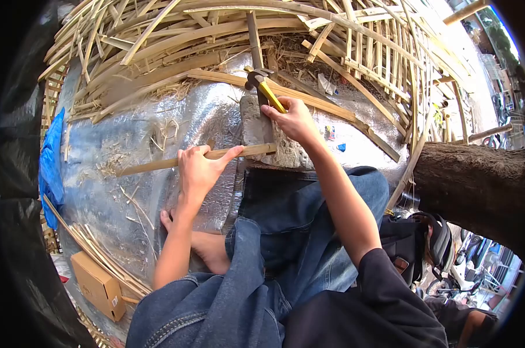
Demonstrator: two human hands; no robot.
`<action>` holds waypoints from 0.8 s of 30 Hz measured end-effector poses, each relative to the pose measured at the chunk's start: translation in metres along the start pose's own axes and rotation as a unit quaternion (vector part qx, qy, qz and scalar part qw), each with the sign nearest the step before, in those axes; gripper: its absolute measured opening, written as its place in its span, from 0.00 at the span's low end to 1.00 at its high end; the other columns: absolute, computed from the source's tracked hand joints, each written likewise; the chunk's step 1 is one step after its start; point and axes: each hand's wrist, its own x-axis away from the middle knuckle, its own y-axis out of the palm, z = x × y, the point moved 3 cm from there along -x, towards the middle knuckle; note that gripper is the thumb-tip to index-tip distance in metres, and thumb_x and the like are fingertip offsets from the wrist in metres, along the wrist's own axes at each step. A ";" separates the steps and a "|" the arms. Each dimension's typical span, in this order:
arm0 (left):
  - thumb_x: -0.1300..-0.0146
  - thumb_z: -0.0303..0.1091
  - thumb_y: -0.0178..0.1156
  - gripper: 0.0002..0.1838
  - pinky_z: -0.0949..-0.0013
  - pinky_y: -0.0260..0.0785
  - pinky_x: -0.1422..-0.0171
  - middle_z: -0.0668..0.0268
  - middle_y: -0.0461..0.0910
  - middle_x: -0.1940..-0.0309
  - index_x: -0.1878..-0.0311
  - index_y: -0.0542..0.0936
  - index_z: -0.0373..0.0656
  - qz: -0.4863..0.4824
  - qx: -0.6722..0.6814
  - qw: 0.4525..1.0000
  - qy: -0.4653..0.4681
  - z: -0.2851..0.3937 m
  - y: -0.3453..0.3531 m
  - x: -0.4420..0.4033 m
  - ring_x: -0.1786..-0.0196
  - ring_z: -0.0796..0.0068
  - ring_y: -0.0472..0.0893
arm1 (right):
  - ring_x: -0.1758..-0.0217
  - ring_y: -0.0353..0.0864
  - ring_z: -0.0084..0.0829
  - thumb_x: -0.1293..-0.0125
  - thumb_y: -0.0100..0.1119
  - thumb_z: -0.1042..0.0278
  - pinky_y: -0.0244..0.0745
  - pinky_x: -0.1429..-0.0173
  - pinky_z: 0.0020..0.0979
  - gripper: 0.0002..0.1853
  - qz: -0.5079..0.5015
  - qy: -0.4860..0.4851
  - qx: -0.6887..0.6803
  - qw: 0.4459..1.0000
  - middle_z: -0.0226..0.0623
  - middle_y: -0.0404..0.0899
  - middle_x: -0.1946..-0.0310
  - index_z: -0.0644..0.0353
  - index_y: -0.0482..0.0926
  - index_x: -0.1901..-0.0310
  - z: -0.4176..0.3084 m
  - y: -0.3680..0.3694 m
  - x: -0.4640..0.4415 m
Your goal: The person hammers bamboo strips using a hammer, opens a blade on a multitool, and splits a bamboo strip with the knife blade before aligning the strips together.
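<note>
My left hand (197,174) is closed around a flat bamboo strip (146,166), with the thumb lying along it. The strip's right end rests on a rough concrete block (251,129) in front of my crossed legs. Above the block, my right hand (294,120) grips a claw hammer (270,96) by its yellow handle. The hammer's dark head points away from me, raised over another wooden strip (254,39) that runs from the pile down onto the block. Whether the hammer touches that strip I cannot tell.
A large heap of split bamboo (216,29) curves across the far side. Silver foil sheeting (210,107) covers the ground. A blue tarp (52,162) and a cardboard box (98,284) lie left; a thick trunk (477,180) and black backpack (399,243) stand right.
</note>
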 end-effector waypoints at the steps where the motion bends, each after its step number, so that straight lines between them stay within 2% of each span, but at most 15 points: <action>1: 0.51 0.76 0.69 0.47 0.46 0.71 0.49 0.37 0.79 0.77 0.80 0.77 0.28 0.021 -0.001 1.000 0.009 -0.001 0.006 0.000 0.66 0.40 0.78 | 0.62 0.88 0.32 0.35 0.72 0.51 0.79 0.52 0.36 0.23 -0.003 0.026 0.027 0.999 0.46 0.89 0.65 0.65 0.87 0.51 0.000 -0.002 -0.001; 5: 0.51 0.78 0.68 0.48 0.45 0.72 0.50 0.36 0.79 0.76 0.82 0.75 0.28 0.036 -0.005 0.999 0.005 0.001 0.014 0.004 0.67 0.40 0.79 | 0.68 0.87 0.33 0.38 0.75 0.51 0.79 0.57 0.37 0.22 -0.018 0.086 0.123 0.988 0.47 0.87 0.73 0.65 0.88 0.56 -0.016 -0.012 0.001; 6: 0.51 0.78 0.68 0.48 0.45 0.72 0.50 0.36 0.79 0.76 0.82 0.75 0.28 0.035 -0.006 0.999 0.005 0.001 0.014 0.004 0.67 0.40 0.79 | 0.68 0.88 0.41 0.41 0.78 0.52 0.79 0.58 0.40 0.22 0.003 0.060 0.124 0.990 0.51 0.85 0.75 0.67 0.88 0.60 -0.019 -0.012 0.002; 7: 0.51 0.78 0.68 0.48 0.49 0.71 0.48 0.39 0.81 0.76 0.79 0.80 0.27 0.028 -0.022 0.999 -0.004 0.001 0.015 0.004 0.66 0.41 0.81 | 0.68 0.88 0.41 0.41 0.78 0.52 0.79 0.58 0.40 0.22 0.003 0.061 0.124 0.990 0.51 0.85 0.75 0.67 0.88 0.60 -0.019 -0.012 0.002; 8: 0.52 0.78 0.68 0.48 0.52 0.70 0.46 0.41 0.82 0.76 0.75 0.84 0.27 0.020 -0.038 0.999 -0.013 0.000 0.017 0.005 0.66 0.43 0.82 | 0.65 0.88 0.44 0.43 0.79 0.53 0.79 0.56 0.42 0.23 0.009 0.037 0.157 0.987 0.52 0.86 0.73 0.69 0.88 0.61 -0.021 -0.012 0.001; 9: 0.52 0.78 0.68 0.48 0.52 0.70 0.46 0.41 0.82 0.76 0.75 0.84 0.27 0.018 -0.038 0.999 -0.014 -0.001 0.018 0.005 0.66 0.43 0.82 | 0.62 0.88 0.48 0.44 0.80 0.54 0.80 0.55 0.43 0.23 0.016 0.011 0.190 0.982 0.53 0.86 0.71 0.70 0.87 0.62 -0.023 -0.012 0.001; 10: 0.51 0.78 0.67 0.48 0.50 0.70 0.46 0.39 0.82 0.75 0.78 0.81 0.28 0.029 -0.030 0.999 0.001 0.000 0.019 0.006 0.64 0.41 0.81 | 0.59 0.89 0.47 0.45 0.81 0.51 0.80 0.52 0.42 0.29 0.064 -0.045 0.254 0.964 0.57 0.86 0.67 0.70 0.85 0.54 -0.028 -0.011 0.006; 11: 0.51 0.79 0.67 0.48 0.47 0.71 0.46 0.37 0.82 0.74 0.81 0.78 0.29 0.039 -0.022 0.999 0.017 0.001 0.020 0.006 0.62 0.38 0.81 | 0.59 0.89 0.47 0.45 0.81 0.51 0.80 0.52 0.42 0.29 0.062 -0.045 0.253 0.964 0.57 0.86 0.67 0.70 0.85 0.54 -0.027 -0.011 0.005; 13: 0.51 0.78 0.67 0.47 0.47 0.71 0.46 0.37 0.82 0.74 0.80 0.79 0.29 0.028 -0.028 0.999 0.010 0.002 0.019 0.007 0.61 0.39 0.82 | 0.52 0.87 0.51 0.46 0.81 0.51 0.79 0.46 0.43 0.30 0.060 -0.069 0.239 0.967 0.60 0.86 0.62 0.69 0.84 0.51 -0.028 -0.012 0.002; 14: 0.50 0.78 0.67 0.47 0.48 0.71 0.46 0.38 0.82 0.74 0.80 0.79 0.30 0.018 -0.032 0.999 0.004 0.004 0.019 0.007 0.60 0.39 0.82 | 0.52 0.87 0.51 0.46 0.81 0.51 0.79 0.46 0.43 0.30 0.061 -0.067 0.240 0.966 0.60 0.86 0.62 0.69 0.84 0.51 -0.026 -0.014 0.004; 17: 0.49 0.77 0.67 0.45 0.48 0.71 0.45 0.40 0.83 0.73 0.79 0.81 0.31 0.003 -0.055 0.998 0.008 0.009 0.014 0.006 0.61 0.39 0.82 | 0.60 0.87 0.50 0.30 0.67 0.52 0.76 0.54 0.47 0.23 -0.001 -0.030 0.189 0.982 0.57 0.86 0.64 0.69 0.82 0.50 -0.032 -0.017 0.017; 18: 0.49 0.77 0.67 0.45 0.48 0.71 0.45 0.40 0.83 0.73 0.79 0.81 0.31 0.002 -0.055 0.998 0.006 0.010 0.011 0.006 0.61 0.39 0.82 | 0.58 0.85 0.55 0.24 0.57 0.55 0.77 0.51 0.48 0.21 -0.027 -0.006 0.180 0.983 0.58 0.83 0.65 0.71 0.80 0.49 -0.040 -0.020 0.032; 20: 0.47 0.78 0.65 0.46 0.51 0.73 0.51 0.43 0.84 0.75 0.73 0.86 0.31 0.005 -0.076 0.995 0.060 0.017 0.006 0.003 0.66 0.43 0.83 | 0.60 0.84 0.55 0.23 0.55 0.56 0.76 0.53 0.49 0.20 -0.015 -0.025 0.136 0.990 0.59 0.83 0.67 0.70 0.79 0.49 -0.026 -0.024 0.046; 21: 0.47 0.78 0.65 0.46 0.51 0.73 0.51 0.43 0.84 0.75 0.73 0.86 0.31 0.004 -0.075 0.996 0.055 0.016 0.005 0.002 0.66 0.43 0.83 | 0.62 0.83 0.55 0.22 0.54 0.57 0.74 0.55 0.50 0.19 0.001 -0.041 0.092 0.995 0.59 0.82 0.68 0.69 0.79 0.48 -0.026 -0.023 0.053; 24: 0.45 0.77 0.64 0.44 0.49 0.76 0.53 0.43 0.85 0.73 0.71 0.88 0.33 -0.048 -0.045 0.997 0.046 0.015 0.010 -0.003 0.65 0.42 0.85 | 0.66 0.80 0.56 0.20 0.51 0.60 0.71 0.59 0.50 0.16 0.038 -0.055 0.106 0.992 0.58 0.80 0.71 0.68 0.78 0.52 -0.028 -0.028 0.064</action>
